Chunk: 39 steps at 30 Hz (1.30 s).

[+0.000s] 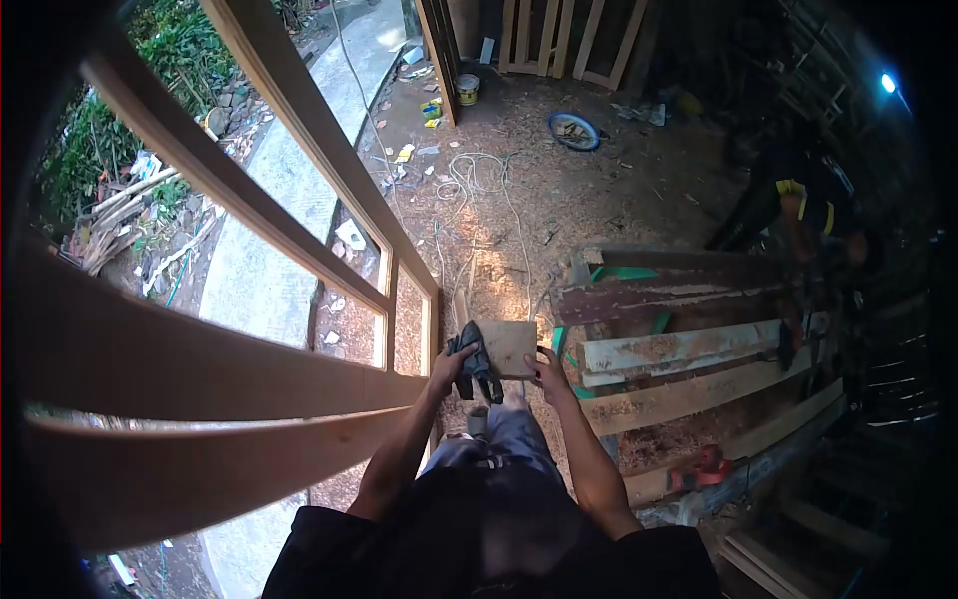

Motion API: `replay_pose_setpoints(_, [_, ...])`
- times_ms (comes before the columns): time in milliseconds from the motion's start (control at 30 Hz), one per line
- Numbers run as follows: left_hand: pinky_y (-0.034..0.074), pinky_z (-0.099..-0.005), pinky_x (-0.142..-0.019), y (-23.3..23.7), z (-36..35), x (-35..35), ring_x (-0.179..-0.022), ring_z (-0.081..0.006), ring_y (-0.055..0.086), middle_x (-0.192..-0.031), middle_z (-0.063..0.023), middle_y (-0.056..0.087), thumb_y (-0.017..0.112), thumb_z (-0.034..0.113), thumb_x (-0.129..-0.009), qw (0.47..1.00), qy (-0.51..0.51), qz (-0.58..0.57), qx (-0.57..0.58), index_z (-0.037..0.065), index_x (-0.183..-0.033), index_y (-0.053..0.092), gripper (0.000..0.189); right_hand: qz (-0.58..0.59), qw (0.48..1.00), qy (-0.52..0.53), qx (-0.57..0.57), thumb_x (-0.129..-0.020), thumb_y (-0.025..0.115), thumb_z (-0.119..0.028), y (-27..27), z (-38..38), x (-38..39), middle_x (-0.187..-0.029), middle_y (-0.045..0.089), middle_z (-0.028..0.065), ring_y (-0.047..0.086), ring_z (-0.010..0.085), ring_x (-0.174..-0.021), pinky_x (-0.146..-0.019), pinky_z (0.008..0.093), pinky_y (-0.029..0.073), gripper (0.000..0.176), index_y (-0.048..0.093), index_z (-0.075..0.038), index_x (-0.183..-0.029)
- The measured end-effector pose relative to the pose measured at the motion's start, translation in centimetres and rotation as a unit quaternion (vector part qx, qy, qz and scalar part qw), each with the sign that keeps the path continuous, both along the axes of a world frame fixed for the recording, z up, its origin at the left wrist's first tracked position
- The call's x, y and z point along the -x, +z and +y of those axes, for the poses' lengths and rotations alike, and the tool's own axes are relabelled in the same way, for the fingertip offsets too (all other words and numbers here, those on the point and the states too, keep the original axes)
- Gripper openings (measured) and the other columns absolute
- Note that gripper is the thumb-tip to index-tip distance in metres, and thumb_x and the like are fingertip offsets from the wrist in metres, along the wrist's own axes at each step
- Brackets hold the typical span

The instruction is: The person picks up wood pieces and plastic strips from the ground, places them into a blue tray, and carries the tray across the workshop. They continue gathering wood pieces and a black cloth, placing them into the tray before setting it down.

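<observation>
A small rectangular wooden board (513,347) is held in front of my body, above my legs. My right hand (546,371) grips it at its lower right edge, thumb on the face. My left hand (456,363) is closed around a dark, crumpled cloth (476,355), which hangs down and overlaps the board's left edge. Just left of my left hand stands a large wooden frame (329,215) with long rails and upright panes.
Planks (689,344) lie side by side on the right, with a red power tool (702,469) on the nearest ones. A person (798,195) bends over their far end. Coiled cord (474,178), a blue-rimmed basin (574,130) and a paint can (467,90) are on the shaving-covered floor.
</observation>
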<state>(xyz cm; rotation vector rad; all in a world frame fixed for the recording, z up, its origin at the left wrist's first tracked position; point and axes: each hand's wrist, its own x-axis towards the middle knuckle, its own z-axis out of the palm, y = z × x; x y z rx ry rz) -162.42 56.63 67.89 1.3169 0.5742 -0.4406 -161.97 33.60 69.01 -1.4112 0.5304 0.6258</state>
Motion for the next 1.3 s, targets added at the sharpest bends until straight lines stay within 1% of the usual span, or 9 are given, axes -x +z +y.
replay_pose_setpoints(333, [0.049, -0.0275, -0.068, -4.0, 5.1, -24.5, -0.074, -0.0158, 0.061, -0.088, -0.0069, 0.063, 0.065, 0.027, -0.076, 0.997, 0.066, -0.031, -0.013, 0.001, -0.101, 0.058, 0.036, 0.008, 0.996, 0.043, -0.074, -0.074, 0.068, -0.032, -1.3, 5.0, -26.7, -0.107, 0.052, 0.0079, 0.049, 0.0222, -0.096, -0.08, 0.0392, 0.039, 0.058, 0.041, -0.014, -0.122])
replay_pose_setpoints(500, [0.049, -0.0276, -0.062, 0.1, 7.6, -40.6, -0.069, -0.0159, 0.061, -0.082, -0.007, 0.063, 0.069, 0.023, -0.074, 0.992, 0.122, -0.009, 0.0, -0.001, -0.096, 0.058, 0.035, -0.018, 0.992, 0.11, -0.061, -0.074, 0.067, -0.033, -3.6, 8.2, -44.7, -0.113, 0.051, 0.0103, 0.048, 0.0243, -0.103, -0.081, 0.0391, 0.039, 0.061, 0.039, -0.011, -0.124])
replay_pose_setpoints(600, [0.048, -0.0271, -0.061, 5.0, 7.8, -48.9, -0.068, -0.0149, 0.06, -0.083, -0.0065, 0.063, 0.067, 0.028, -0.075, 0.997, 0.075, -0.005, -0.026, 0.002, -0.096, 0.06, 0.034, -0.027, 0.991, 0.112, -0.067, -0.074, 0.067, -0.031, 0.5, 8.6, -52.6, -0.112, 0.051, 0.0107, 0.049, 0.024, -0.102, -0.08, 0.0383, 0.04, 0.06, 0.038, -0.01, -0.123])
replay_pose_setpoints(733, [0.046, -0.0256, -0.056, 3.5, 6.6, -59.3, -0.062, -0.0147, 0.06, -0.073, -0.0038, 0.062, 0.067, 0.028, -0.075, 0.994, 0.098, -0.007, -0.052, 0.003, -0.092, 0.059, 0.031, -0.031, 0.997, 0.059, -0.047, -0.076, 0.066, -0.03, 0.2, 7.4, -60.7, -0.107, 0.054, 0.0116, 0.052, 0.022, -0.095, -0.075, 0.0357, 0.042, 0.056, 0.039, -0.011, -0.121])
replay_pose_setpoints(767, [0.046, -0.0264, -0.055, 2.3, 6.3, -62.0, -0.062, -0.015, 0.06, -0.074, -0.0043, 0.062, 0.067, 0.026, -0.076, 0.998, 0.044, -0.024, 0.026, 0.003, -0.091, 0.058, 0.028, -0.041, 0.998, 0.041, -0.033, -0.076, 0.066, -0.029, -0.2, 6.4, -62.4, -0.106, 0.055, 0.0123, 0.053, 0.0212, -0.092, -0.074, 0.0352, 0.042, 0.054, 0.039, -0.01, -0.12])
replay_pose_setpoints(867, [0.046, -0.0268, -0.053, 0.5, 3.0, -69.5, -0.06, -0.0151, 0.059, -0.075, -0.0068, 0.061, 0.07, 0.022, -0.073, 0.996, -0.045, -0.072, -0.007, 0.001, -0.089, 0.058, 0.03, -0.072, 0.997, -0.031, -0.027, -0.076, 0.065, -0.028, -1.0, 3.0, -66.8, -0.107, 0.054, 0.0132, 0.053, 0.0212, -0.093, -0.074, 0.0351, 0.042, 0.054, 0.038, -0.01, -0.12])
replay_pose_setpoints(900, [0.047, -0.0273, -0.054, 0.9, 1.5, -71.7, -0.063, -0.0153, 0.059, -0.079, -0.0078, 0.061, 0.07, 0.021, -0.073, 0.999, -0.019, 0.023, 0.033, 0.0, -0.092, 0.057, 0.031, -0.071, 0.996, -0.051, -0.02, -0.076, 0.065, -0.028, -1.1, 1.8, -68.1, -0.107, 0.054, 0.0132, 0.053, 0.0212, -0.093, -0.074, 0.0351, 0.042, 0.054, 0.038, -0.01, -0.12])
replay_pose_setpoints(1167, [0.051, -0.0287, -0.065, -4.3, -9.2, -94.4, -0.071, -0.0181, 0.062, -0.086, -0.0084, 0.062, 0.071, 0.017, -0.072, 0.979, -0.161, 0.028, 0.121, -0.001, -0.1, 0.054, 0.037, 0.002, 0.981, -0.191, 0.027, -0.079, 0.063, -0.027, -4.1, -6.9, -84.2, -0.111, 0.051, 0.0144, 0.051, 0.0241, -0.098, -0.076, 0.0373, 0.042, 0.055, 0.034, -0.011, -0.123])
replay_pose_setpoints(1300, [0.051, -0.0283, -0.061, -3.6, -13.6, -107.7, -0.07, -0.0168, 0.061, -0.085, -0.0072, 0.061, 0.072, 0.018, -0.071, 0.973, -0.213, -0.003, 0.084, 0.0, -0.1, 0.055, 0.038, 0.002, 0.97, -0.229, 0.083, -0.081, 0.06, -0.028, -2.9, -8.9, -95.9, -0.109, 0.05, 0.0148, 0.05, 0.0234, -0.098, -0.077, 0.0381, 0.042, 0.056, 0.03, -0.012, -0.124])
